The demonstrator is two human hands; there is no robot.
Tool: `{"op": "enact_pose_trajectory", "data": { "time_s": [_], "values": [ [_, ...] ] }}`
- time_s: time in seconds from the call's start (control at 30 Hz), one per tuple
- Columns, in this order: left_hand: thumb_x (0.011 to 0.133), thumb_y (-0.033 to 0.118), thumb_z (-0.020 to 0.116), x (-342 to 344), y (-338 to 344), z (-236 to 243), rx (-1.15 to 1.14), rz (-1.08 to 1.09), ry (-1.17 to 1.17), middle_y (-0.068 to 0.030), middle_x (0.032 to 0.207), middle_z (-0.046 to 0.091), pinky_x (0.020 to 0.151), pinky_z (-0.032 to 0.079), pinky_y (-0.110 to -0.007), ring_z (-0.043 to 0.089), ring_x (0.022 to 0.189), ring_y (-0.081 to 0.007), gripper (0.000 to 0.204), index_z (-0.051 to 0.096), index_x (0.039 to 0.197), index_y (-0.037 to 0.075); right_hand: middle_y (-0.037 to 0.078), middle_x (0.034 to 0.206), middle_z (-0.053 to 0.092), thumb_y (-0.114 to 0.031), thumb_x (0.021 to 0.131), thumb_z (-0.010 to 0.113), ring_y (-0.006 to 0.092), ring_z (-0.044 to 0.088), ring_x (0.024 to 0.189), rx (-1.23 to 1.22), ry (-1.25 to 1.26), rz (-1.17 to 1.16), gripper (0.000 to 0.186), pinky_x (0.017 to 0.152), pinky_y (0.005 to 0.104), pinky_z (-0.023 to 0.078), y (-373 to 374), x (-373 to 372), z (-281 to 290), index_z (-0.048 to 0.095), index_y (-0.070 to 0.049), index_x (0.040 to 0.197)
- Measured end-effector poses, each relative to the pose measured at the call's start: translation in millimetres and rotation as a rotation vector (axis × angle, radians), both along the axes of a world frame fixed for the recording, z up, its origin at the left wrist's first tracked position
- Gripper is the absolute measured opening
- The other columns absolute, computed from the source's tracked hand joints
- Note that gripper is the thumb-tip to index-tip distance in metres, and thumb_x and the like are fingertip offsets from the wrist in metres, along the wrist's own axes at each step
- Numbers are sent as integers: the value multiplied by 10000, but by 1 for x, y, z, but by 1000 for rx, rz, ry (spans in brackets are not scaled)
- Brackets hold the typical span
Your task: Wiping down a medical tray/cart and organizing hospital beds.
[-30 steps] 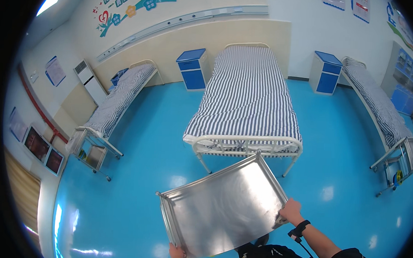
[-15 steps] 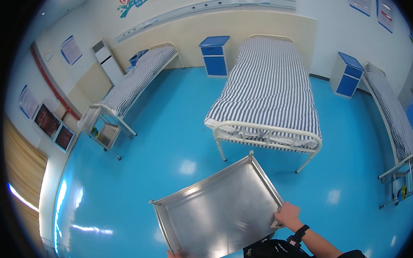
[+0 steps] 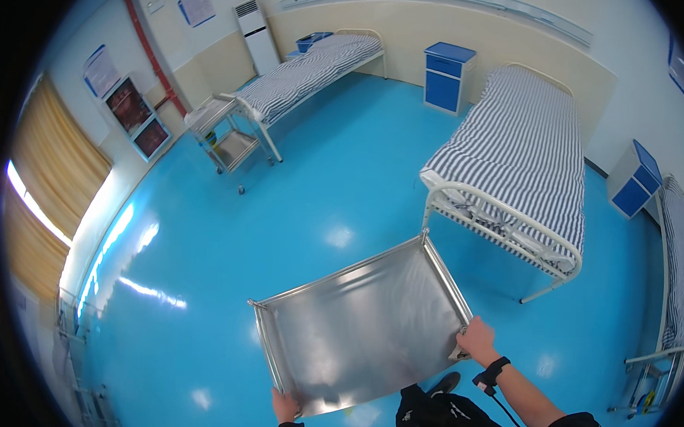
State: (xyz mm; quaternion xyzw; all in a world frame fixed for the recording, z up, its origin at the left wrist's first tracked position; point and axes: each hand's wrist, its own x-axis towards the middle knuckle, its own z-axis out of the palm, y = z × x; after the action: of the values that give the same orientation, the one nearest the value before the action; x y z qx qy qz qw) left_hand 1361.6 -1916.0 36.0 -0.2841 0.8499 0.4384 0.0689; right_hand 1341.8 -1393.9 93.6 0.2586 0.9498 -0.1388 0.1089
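A stainless steel trolley (image 3: pixel 368 325) with a bare, shiny top and raised rails is in front of me, turned at an angle. My right hand (image 3: pixel 477 339) is closed round its right rail, near the close corner. A small pale thing beneath that hand is too small to name. My left hand (image 3: pixel 285 405) grips the left rail at its near end, its fingers partly hidden. Black bands circle both wrists. The trolley's lower part is hidden under its top.
Ahead to the right stands a striped bed (image 3: pixel 513 145), its white foot rail close to the trolley. Another bed (image 3: pixel 310 71) and a steel cart (image 3: pixel 234 146) are at the far left. Blue-and-white cabinets (image 3: pixel 446 77) line the wall. A third bed (image 3: pixel 676 259) stands far right.
The room has swung to the right in my view, with more of the left wall and curtain showing. Both hands stay on the trolley. More of my left hand and wrist shows now.
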Motion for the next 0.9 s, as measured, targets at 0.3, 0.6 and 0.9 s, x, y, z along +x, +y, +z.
{"op": "enact_pose_trajectory", "data": {
  "time_s": [0.3, 0.6, 0.9],
  "values": [
    [825, 53, 466, 22, -33, -11, -59, 143, -66, -145, 592, 522, 441, 443, -362, 556, 496, -264, 151, 331, 874, 6, 149, 743, 605, -327, 652, 634, 303, 619, 723, 75, -24, 115, 431, 633, 374, 496, -36, -49, -5, 490, 16, 869],
    [822, 47, 496, 26, -19, 10, -85, 224, -101, -173, 631, 558, 487, 460, -389, 582, 551, -306, 199, 367, 952, -33, 130, 747, 596, -305, 655, 631, 282, 619, 712, 136, -51, 193, 399, 623, 365, 494, -48, -91, -6, 508, 12, 864],
    [811, 47, 494, 35, -16, 1, -310, 196, -48, -283, 845, 544, 684, 439, -468, 532, 817, -446, 269, 363, 1020, -59, 109, 837, 578, -306, 670, 620, 255, 618, 750, 238, -48, 339, 357, 606, 330, 493, -59, -120, 6, 555, -3, 848]
  ]
}}
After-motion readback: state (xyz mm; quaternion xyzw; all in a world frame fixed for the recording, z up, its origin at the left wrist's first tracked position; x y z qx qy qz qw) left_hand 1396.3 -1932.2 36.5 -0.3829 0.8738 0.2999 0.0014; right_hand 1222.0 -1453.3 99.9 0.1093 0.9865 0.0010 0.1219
